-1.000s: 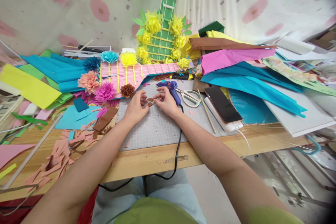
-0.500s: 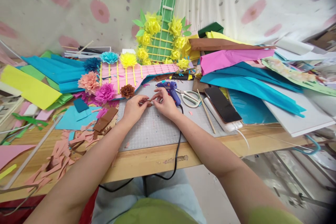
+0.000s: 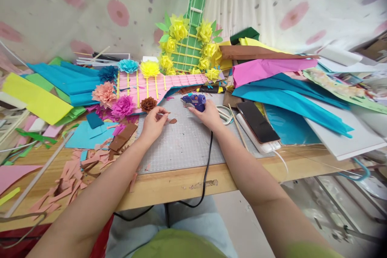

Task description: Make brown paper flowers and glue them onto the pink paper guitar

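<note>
My left hand point(image 3: 153, 123) pinches a small brown paper piece point(image 3: 165, 113) between thumb and fingers above the grey cutting mat point(image 3: 184, 145). A second small brown piece point(image 3: 173, 121) lies on the mat just right of that hand. My right hand point(image 3: 208, 116) is wrapped round the handle of the blue glue gun point(image 3: 195, 101), which lies on the mat's far edge with its black cord point(image 3: 207, 161) running back over the table edge. A brown paper flower point(image 3: 148, 104) sits just beyond my left hand.
A pink paper guitar neck point(image 3: 157, 84) with paper flowers and a green guitar point(image 3: 190, 44) with yellow flowers lie beyond the mat. Scissors point(image 3: 224, 113), a wooden stick point(image 3: 238, 128) and a phone point(image 3: 256, 121) lie right. Coloured paper sheets and scraps point(image 3: 72, 169) crowd both sides.
My right hand left the small brown pieces and moved right to grip the glue gun. My left hand keeps one brown piece pinched; another stays on the mat.
</note>
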Tool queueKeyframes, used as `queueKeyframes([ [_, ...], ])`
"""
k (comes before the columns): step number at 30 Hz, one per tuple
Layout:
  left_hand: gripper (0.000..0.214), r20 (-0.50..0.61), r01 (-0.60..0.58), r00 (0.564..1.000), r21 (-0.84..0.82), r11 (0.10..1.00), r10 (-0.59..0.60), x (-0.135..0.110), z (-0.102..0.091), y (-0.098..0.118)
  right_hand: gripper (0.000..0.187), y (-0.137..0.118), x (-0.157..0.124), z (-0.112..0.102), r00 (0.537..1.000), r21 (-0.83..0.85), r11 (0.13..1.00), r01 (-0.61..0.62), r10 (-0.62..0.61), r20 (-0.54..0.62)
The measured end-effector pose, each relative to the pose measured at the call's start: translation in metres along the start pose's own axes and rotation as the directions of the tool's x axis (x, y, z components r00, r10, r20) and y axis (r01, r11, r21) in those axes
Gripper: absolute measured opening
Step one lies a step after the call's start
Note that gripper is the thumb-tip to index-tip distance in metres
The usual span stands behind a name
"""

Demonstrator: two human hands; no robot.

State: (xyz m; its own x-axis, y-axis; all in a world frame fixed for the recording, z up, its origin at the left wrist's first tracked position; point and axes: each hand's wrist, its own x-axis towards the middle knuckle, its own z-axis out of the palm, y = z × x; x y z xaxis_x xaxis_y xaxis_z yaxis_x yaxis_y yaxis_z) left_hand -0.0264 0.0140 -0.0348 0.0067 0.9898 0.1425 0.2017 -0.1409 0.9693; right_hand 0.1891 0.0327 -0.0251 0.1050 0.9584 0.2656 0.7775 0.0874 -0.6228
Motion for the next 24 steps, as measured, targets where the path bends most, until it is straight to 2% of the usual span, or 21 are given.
queueKeyframes([
  [7, 0.009, 0.085, -0.133, 0.989, 0.137, 0.982, 0.122, -0.004, -0.004, 0.002, 0.032, 0.001, -0.001, 0.006, 0.999, -0.015, 0.999, -0.045, 0.046, 0.023],
  [12, 0.007, 0.017, -0.168, 0.986, 0.194, 0.967, 0.168, -0.006, -0.003, 0.009, 0.030, -0.002, -0.002, 0.001, 0.998, -0.021, 0.998, -0.052, 0.053, 0.033],
  [16, 0.008, -0.030, -0.146, 0.988, 0.169, 0.975, 0.153, -0.006, -0.003, 0.012, 0.031, -0.005, -0.004, -0.001, 0.991, 0.003, 0.993, -0.115, 0.114, 0.064],
  [18, 0.011, -0.024, -0.126, 0.991, 0.134, 0.983, 0.130, -0.006, -0.003, 0.010, 0.034, -0.005, -0.002, -0.002, 0.987, 0.082, 0.984, -0.158, 0.154, 0.050],
  [20, 0.016, -0.037, -0.102, 0.994, 0.126, 0.987, 0.108, -0.004, -0.004, 0.006, 0.035, -0.004, 0.000, -0.003, 0.980, 0.261, 0.945, -0.197, 0.192, 0.043],
  [22, 0.016, -0.059, -0.087, 0.994, 0.147, 0.985, 0.096, -0.003, -0.005, 0.002, 0.036, -0.004, 0.003, -0.007, 0.979, 0.486, 0.850, -0.204, 0.190, 0.078],
  [24, 0.013, -0.074, -0.070, 0.994, 0.153, 0.986, 0.082, -0.001, -0.006, -0.002, 0.036, -0.005, 0.003, -0.013, 0.980, 0.637, 0.746, -0.194, 0.129, 0.149],
])
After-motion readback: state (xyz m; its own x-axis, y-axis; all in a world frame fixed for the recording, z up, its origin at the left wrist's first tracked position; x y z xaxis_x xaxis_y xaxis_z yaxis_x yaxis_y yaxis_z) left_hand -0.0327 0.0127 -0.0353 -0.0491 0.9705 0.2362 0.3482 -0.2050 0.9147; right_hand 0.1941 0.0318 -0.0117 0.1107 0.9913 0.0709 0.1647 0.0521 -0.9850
